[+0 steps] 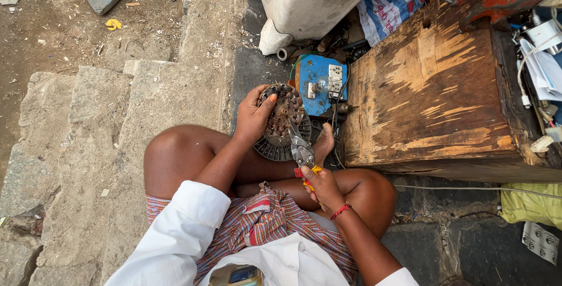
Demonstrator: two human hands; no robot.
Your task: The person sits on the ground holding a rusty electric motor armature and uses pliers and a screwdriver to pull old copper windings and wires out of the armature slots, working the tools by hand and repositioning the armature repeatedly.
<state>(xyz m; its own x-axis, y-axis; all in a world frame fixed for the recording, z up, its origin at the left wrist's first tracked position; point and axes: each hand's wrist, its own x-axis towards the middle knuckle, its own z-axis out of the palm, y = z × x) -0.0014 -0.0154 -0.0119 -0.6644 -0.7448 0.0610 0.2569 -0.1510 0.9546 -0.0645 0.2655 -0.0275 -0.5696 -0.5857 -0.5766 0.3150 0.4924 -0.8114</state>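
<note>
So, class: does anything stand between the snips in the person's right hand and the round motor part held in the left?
Nothing visible does. The right hand holds the snips, whose blades already reach the round motor part at its lower edge. The left hand grips that part on its other side, clear of the blades.

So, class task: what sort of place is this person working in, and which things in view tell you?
Probably a roadside repair spot outdoors: rough stone paving, a worn wooden workbench, and a blue switchboard on the ground beside a round motor part being worked with snips.
</note>
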